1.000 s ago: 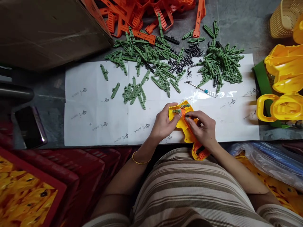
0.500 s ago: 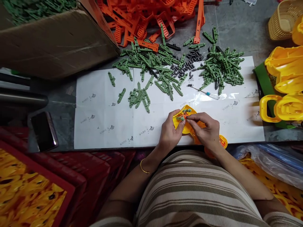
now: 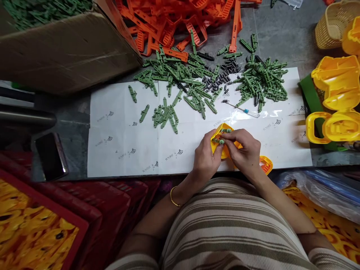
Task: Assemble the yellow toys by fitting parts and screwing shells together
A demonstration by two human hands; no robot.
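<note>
My left hand [image 3: 206,159] grips the left side of a yellow plastic toy shell [image 3: 218,135] that rests on the white paper sheet [image 3: 123,142]. Small green pegs sit on the shell's top. My right hand [image 3: 244,150] is curled over the shell's right side, fingertips pinched at a green peg [image 3: 220,141] and orange piece in its middle. The shell's orange-lined tail end [image 3: 266,165] pokes out right of my right wrist. A pile of green plastic pegs [image 3: 180,80] and small black springs [image 3: 222,77] lie on the paper beyond.
A small screwdriver [image 3: 243,109] lies just beyond my hands. Orange plastic parts [image 3: 180,22] are heaped at the back, beside a cardboard box [image 3: 64,52]. Yellow shells [image 3: 336,97] stack at the right. A phone [image 3: 50,155] lies at left, red crates [image 3: 84,213] below.
The yellow shell has turned and shifted right, its tail end now pointing right instead of toward me. My right fingers have moved in onto the green peg at its middle.
</note>
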